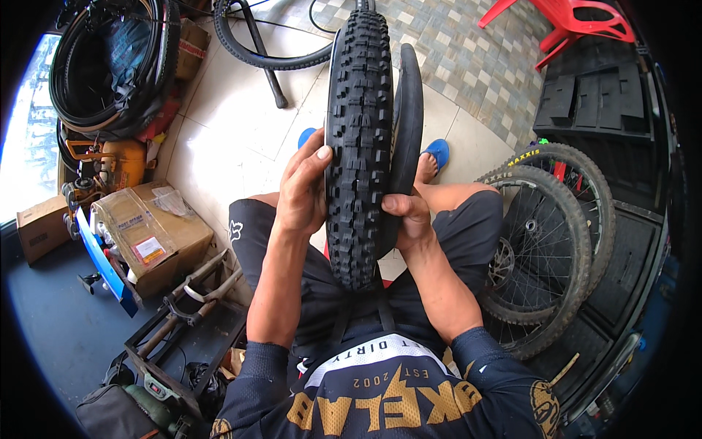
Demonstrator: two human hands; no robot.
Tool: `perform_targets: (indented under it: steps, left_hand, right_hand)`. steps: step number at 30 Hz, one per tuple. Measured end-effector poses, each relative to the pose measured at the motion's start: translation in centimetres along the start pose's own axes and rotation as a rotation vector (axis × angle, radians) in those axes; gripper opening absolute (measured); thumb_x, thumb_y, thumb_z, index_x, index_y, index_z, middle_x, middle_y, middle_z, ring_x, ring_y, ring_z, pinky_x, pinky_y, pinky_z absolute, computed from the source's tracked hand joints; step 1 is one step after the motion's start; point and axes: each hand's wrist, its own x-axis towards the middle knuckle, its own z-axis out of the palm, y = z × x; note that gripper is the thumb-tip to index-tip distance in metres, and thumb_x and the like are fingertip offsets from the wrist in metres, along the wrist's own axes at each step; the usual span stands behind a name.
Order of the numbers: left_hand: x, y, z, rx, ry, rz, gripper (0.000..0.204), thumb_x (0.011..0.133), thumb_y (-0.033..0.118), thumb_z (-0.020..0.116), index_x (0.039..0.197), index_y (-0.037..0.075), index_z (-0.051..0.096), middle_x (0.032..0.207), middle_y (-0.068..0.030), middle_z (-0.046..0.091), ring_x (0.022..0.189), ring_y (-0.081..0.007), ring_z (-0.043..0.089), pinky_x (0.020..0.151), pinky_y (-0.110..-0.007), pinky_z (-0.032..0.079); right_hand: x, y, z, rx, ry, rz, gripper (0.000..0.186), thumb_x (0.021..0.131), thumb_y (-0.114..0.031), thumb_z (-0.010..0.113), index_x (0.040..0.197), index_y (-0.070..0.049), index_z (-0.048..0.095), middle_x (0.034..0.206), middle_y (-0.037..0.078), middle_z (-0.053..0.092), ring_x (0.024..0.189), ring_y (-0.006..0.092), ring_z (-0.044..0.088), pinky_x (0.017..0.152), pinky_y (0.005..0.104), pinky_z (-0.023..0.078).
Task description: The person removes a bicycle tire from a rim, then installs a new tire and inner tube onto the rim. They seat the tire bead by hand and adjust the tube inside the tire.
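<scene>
A black tire patterned in rows of blocks and a plain dark tube contrast with whitish tiles and grey-and-beige checkered flooring. Gold letters and a white band mark a navy shirt; the sandals are blue, the chair red, the box brown.

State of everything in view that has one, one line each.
Knobby bicycle tire: held, tread toward camera
Smooth black loop, likely inner tube: along tire's right side
Left hand: closed on tire's left
Right hand: closed on right, thumb at tread edge
Bicycle wheels: standing, tires mounted
Right blue flip-flop: worn
</scene>
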Motion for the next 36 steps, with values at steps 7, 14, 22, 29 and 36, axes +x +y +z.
perform_targets:
  steps: [7, 14, 22, 29, 36]
  left_hand:
    - [-0.8, 0.9, 0.7, 0.059, 0.056, -0.006, 0.073, 0.102, 0.036, 0.059, 0.154, -0.011, 0.039, 0.14, -0.021, 0.061, 0.123, -0.0238, 0.065, 0.108, -0.035, 0.049]
    - [-5.8, -0.3, 3.9, 0.872, 0.378, 0.385, 0.082, 0.083, 0.017, 0.091, 0.149, -0.003, 0.046, 0.139, -0.0161, 0.053, 0.125, -0.0251, 0.06, 0.102, -0.036, 0.052]
    - [-6.8, -0.6, 4.3, 1.121, 0.58, 0.429, 0.059, 0.078, 0.017, 0.094, 0.122, 0.0, 0.059, 0.12, -0.0092, 0.058, 0.107, -0.0178, 0.061, 0.092, -0.033, 0.052]
    - [-6.0, -0.9, 2.4, 1.045, 0.536, 0.512, 0.039, 0.083, 0.008, 0.086, 0.11, -0.003, 0.06, 0.105, -0.0061, 0.059, 0.093, -0.0123, 0.056, 0.084, -0.026, 0.047]
    - [-5.5, -1.2, 2.0, 0.956, 0.577, 0.547, 0.03, 0.075, 0.006, 0.085, 0.091, -0.002, 0.061, 0.087, -0.0133, 0.066, 0.078, -0.0233, 0.062, 0.073, -0.034, 0.052]
  right_hand:
    - [-0.4, -0.6, 1.0, -0.074, 0.182, 0.081, 0.056, 0.092, -0.014, 0.081, 0.139, 0.004, 0.057, 0.125, 0.014, 0.071, 0.108, 0.0225, 0.073, 0.094, 0.0389, 0.062]
    - [0.7, -0.9, 2.2, -0.031, 0.144, 0.108, 0.051, 0.095, -0.013, 0.078, 0.138, 0.006, 0.058, 0.124, 0.017, 0.071, 0.105, 0.0244, 0.074, 0.089, 0.0361, 0.064]
    - [1.3, 0.1, 2.1, -0.158, 0.276, 0.146, 0.025, 0.095, -0.009, 0.079, 0.115, 0.0, 0.069, 0.102, 0.006, 0.074, 0.088, 0.0131, 0.072, 0.075, 0.0272, 0.062]
    - [2.5, 0.2, 2.2, -0.314, 0.236, 0.128, 0.032, 0.093, -0.01, 0.081, 0.122, -0.002, 0.07, 0.111, 0.006, 0.076, 0.099, 0.0135, 0.07, 0.09, 0.029, 0.058]
    - [2.8, 0.1, 2.3, -0.385, 0.141, 0.114, 0.035, 0.091, -0.012, 0.083, 0.123, -0.003, 0.072, 0.114, 0.005, 0.076, 0.105, 0.0141, 0.069, 0.097, 0.0304, 0.055]
